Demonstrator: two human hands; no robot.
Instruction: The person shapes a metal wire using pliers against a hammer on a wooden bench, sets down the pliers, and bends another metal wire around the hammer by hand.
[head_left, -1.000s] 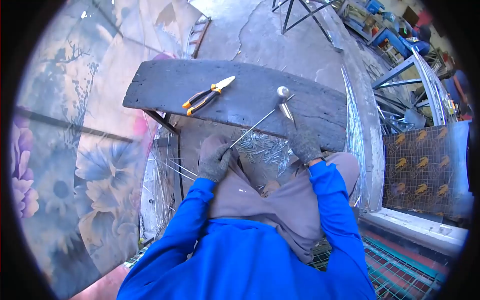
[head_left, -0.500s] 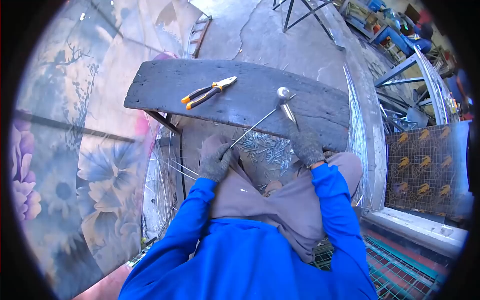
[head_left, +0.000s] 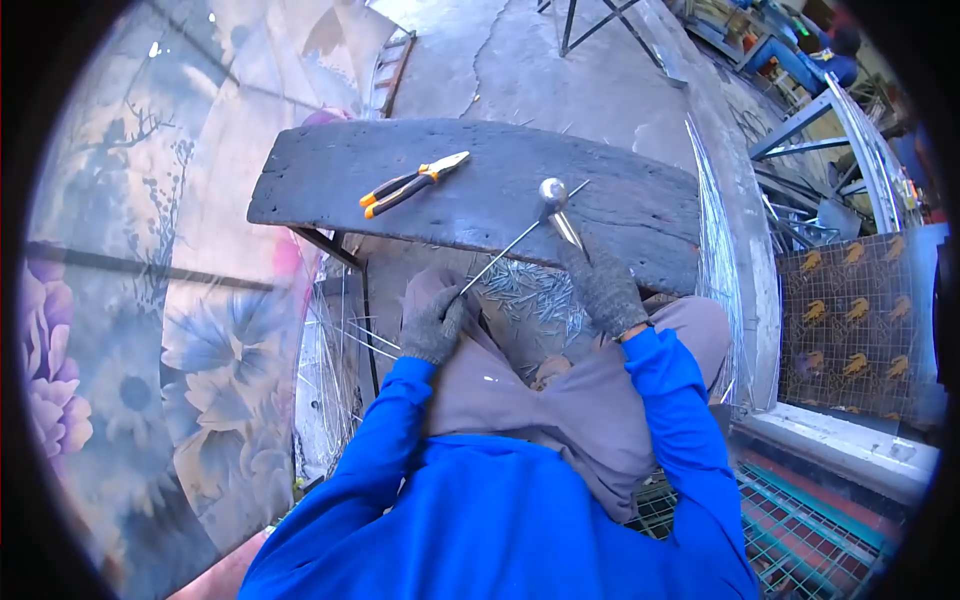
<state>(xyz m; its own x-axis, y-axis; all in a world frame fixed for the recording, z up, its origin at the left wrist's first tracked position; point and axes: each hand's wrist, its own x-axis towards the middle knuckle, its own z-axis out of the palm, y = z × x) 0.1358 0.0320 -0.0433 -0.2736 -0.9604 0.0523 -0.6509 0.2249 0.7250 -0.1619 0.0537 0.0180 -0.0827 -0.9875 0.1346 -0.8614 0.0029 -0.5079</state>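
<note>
My left hand (head_left: 433,331), in a grey knit glove, is closed around the near end of a thin metal rod (head_left: 508,250). The rod slants up and right, its far part over the dark wooden bench (head_left: 480,190). In my right hand (head_left: 608,297), also gloved, is a hammer (head_left: 553,192) with a shiny rounded head and a silver shaft. The hammer head is at the rod near its far end; whether they touch I cannot tell. Pliers (head_left: 415,185) with black and orange handles lie on the bench to the left.
Many short cut metal pieces (head_left: 535,297) lie on the floor below the bench. Bundles of long thin rods (head_left: 714,260) stand at its right end. A floral sheet (head_left: 130,300) hangs at the left. Metal frames (head_left: 850,150) and a person (head_left: 815,65) are at the upper right.
The hammer head has shifted slightly left and down along the rod, and my right hand has tilted with it. My left hand stays nearly still on the rod.
</note>
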